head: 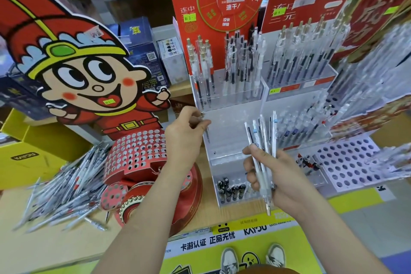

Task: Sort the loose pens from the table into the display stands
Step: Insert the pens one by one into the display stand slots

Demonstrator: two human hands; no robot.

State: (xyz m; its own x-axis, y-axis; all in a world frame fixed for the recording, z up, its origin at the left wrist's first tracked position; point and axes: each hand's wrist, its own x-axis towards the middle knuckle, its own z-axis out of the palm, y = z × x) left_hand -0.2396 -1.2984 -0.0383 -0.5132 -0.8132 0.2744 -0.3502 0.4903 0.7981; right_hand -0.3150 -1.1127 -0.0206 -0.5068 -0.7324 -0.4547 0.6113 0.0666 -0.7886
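A heap of loose pens (64, 187) lies on the wooden table at the left. My left hand (185, 133) pinches a single clear pen (207, 132), held upright at the left edge of the tiered clear stand (229, 138). My right hand (278, 176) grips a bundle of several clear pens (262, 151), tips up, in front of that stand's middle tier. The stand's top tier holds several upright pens (224, 66); its lowest tier holds a few dark-capped pens (231, 191).
A red cartoon-figure stand with a perforated skirt (135, 155) rises between the heap and the clear stand. A second red-backed stand full of pens (304, 58) is at the right, with a white perforated tray (347, 162) below it. Boxes fill the shelf behind.
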